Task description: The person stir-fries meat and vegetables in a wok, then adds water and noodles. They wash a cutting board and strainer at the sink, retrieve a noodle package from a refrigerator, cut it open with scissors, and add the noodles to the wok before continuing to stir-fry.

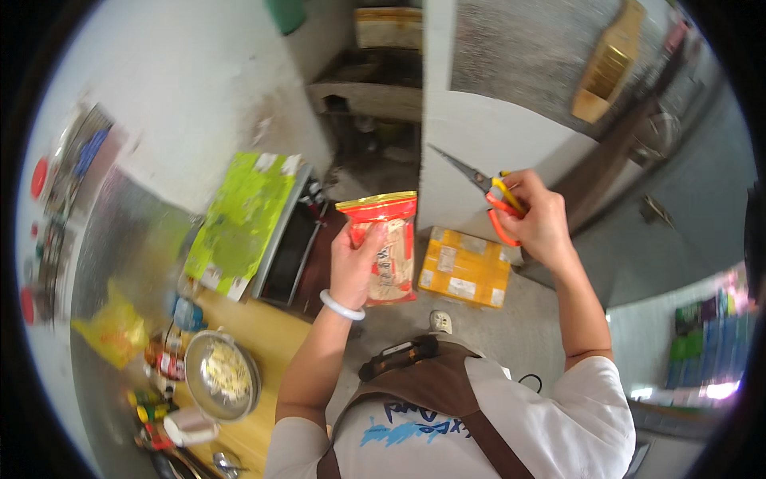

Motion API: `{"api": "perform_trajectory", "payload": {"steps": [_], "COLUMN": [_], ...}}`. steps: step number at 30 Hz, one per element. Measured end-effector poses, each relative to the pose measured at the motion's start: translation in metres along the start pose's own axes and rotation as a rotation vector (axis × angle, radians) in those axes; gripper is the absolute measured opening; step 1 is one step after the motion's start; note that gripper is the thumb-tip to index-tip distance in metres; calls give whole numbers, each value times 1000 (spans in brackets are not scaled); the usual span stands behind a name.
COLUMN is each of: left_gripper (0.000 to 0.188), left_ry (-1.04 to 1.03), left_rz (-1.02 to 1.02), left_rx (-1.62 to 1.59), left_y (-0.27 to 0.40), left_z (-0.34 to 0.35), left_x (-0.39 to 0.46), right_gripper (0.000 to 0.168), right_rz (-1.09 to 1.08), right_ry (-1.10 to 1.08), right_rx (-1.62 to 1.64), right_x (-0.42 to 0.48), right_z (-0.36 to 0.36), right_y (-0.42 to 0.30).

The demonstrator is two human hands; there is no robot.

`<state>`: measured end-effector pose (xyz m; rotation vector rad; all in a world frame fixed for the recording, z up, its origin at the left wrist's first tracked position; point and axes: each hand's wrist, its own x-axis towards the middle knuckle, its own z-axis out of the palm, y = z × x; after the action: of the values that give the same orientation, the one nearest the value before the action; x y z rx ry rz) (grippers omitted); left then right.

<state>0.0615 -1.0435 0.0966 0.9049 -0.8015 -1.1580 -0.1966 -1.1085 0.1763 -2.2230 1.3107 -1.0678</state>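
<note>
My left hand (354, 260) grips a red and clear plastic food packet (392, 251) by its left side. The packet is upright, with a gold-edged strip along the top, and pale contents show through its printed window. In my right hand (541, 218) is a pair of scissors (479, 179) with red and yellow handles. Their dark blades point up and left, away from the packet, and look closed. Scissors and packet are apart, both held up in front of me above the floor.
A yellow-taped box (464, 267) sits on the floor ahead. To the left, a wooden table (287, 335) bears a metal bowl (218, 374) of pale cut food and several bottles. A green-topped cabinet (239, 224) stands by the wall. A wooden-handled brush (609, 66) lies at upper right.
</note>
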Motion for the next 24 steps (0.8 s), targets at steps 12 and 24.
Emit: {"api": "perform_trajectory", "payload": {"steps": [12, 24], "left_gripper": [27, 20], "left_ry": [-321, -740], "left_rz": [-303, -541], "left_rx": [288, 663], "left_y": [-109, -204], "left_z": [7, 33], "left_x": [-5, 12], "right_gripper": [58, 37], "right_rz": [351, 109], "right_ry": [-242, -96], "right_rx": [181, 355], "right_x": [-146, -103], "right_z": [20, 73], "right_y": [92, 137]}}
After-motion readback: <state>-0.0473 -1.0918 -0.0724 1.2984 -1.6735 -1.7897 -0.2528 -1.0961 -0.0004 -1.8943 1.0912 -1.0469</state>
